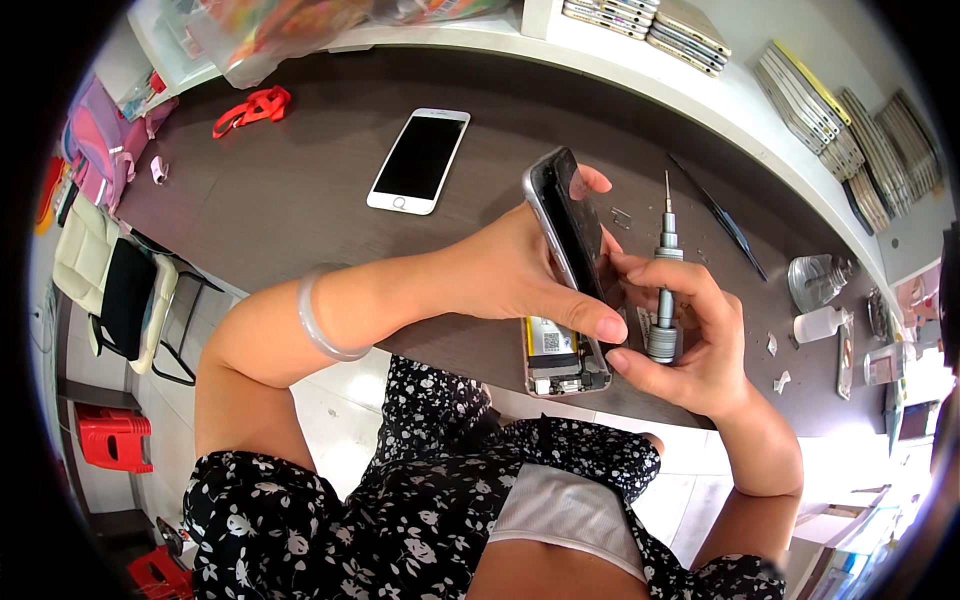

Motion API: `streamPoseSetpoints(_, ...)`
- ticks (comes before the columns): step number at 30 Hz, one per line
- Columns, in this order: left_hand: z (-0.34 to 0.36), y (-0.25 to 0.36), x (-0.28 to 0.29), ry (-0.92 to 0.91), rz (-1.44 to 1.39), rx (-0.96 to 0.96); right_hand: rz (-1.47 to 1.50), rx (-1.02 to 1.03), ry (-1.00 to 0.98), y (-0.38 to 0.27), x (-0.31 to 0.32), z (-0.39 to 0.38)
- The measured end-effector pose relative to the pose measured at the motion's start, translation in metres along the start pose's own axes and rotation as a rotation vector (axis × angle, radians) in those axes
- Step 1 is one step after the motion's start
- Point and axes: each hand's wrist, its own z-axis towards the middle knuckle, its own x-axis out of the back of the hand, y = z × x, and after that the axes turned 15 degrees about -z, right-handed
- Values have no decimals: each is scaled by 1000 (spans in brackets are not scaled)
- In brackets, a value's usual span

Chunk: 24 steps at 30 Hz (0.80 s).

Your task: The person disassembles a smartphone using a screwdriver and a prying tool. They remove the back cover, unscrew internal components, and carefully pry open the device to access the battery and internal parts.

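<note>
The left hand (520, 270) is clamped around a thin dark phone screen panel with a silver rim (568, 225), thumb on the upper edge and fingers curled along the lower edge, holding it tilted up on its long side above the dark brown desk (300, 190). Below the panel, lying flat at the near edge of the desk, is the opened silver phone body with its battery and inner parts exposed (562, 360); the panel's lower end looks joined to or resting against it, though the exact contact is hidden by the fingers. The right hand (690, 340) is closed around a grey metal precision screwdriver with a knurled handle (664, 290), which stands nearly upright, tip pointing up, just beside the raised panel. A pale translucent bangle (322, 325) sits on the left forearm. Farther back on the desk a white smartphone with a dark screen (418, 160) lies face up, well apart from the hands, and a red strap (252, 108) lies near the far left edge. Long black tweezers (722, 218) rest to the right of the screwdriver, with a small clear plastic bottle (822, 322) farther right. Stacks of phone housings (800, 100) line the white shelf behind.
</note>
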Motion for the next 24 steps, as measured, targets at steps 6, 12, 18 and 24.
streamPoseSetpoints(6, -1, 2, -4, 88, 82, 43, 86, -103, -29, 0, 2, -3)
streamPoseSetpoints(12, -1, 0, -2, 98, 86, 62, 217, -181, -89, -1, 4, -1)
streamPoseSetpoints(18, 0, 5, -4, 95, 52, 109, 407, -253, -82, 0, 3, 0)
streamPoseSetpoints(24, -1, 2, -2, 101, 61, 91, 459, -240, -105, -1, 6, 2)
